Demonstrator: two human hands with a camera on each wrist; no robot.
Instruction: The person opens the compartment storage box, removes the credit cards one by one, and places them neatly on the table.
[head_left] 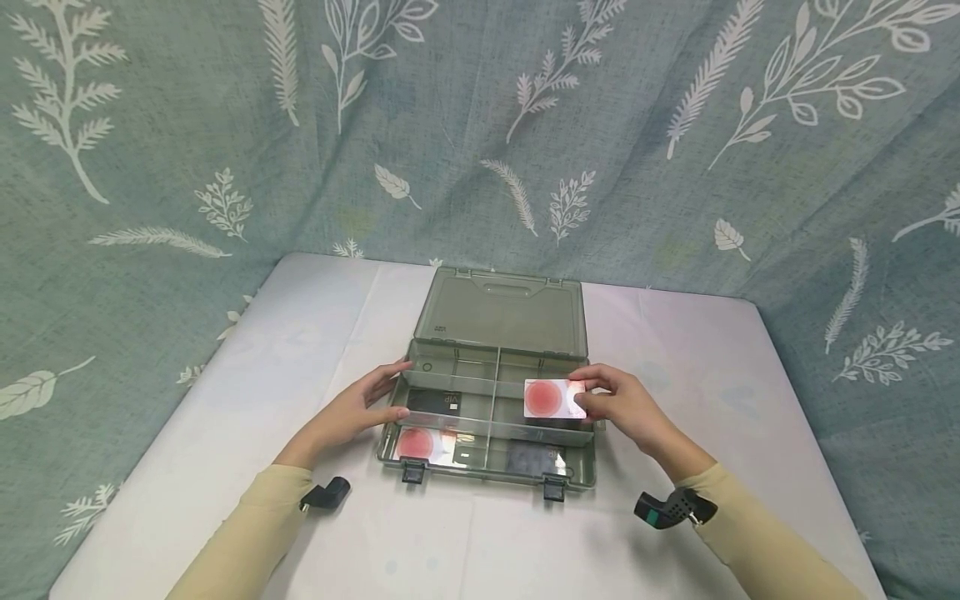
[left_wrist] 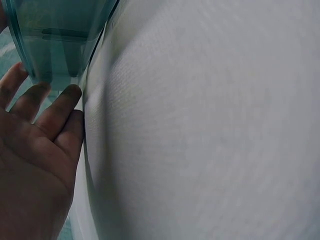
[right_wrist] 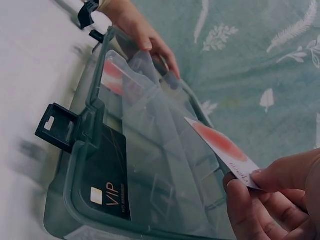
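Observation:
My right hand (head_left: 618,406) pinches a white card with a red circle (head_left: 543,398) between thumb and fingers, above the right middle part of a green see-through divided box (head_left: 491,477). The card is tilted in the right wrist view. At the box's left side, my left hand (head_left: 360,408) touches the wall with its fingers spread and fairly straight. A similar red-and-white card (head_left: 415,444) lies in the front left compartment. One black VIP card (head_left: 431,402) is in the left middle compartment, another black VIP card (right_wrist: 107,175) in the front right one.
The box lid (head_left: 502,312) lies folded back, away from me. Two dark latches (head_left: 553,489) stick out at the box's front edge. Clear dividers (head_left: 450,381) stand up inside. A white cloth (head_left: 675,350) covers the table, and a leaf-patterned curtain (head_left: 450,125) hangs around it.

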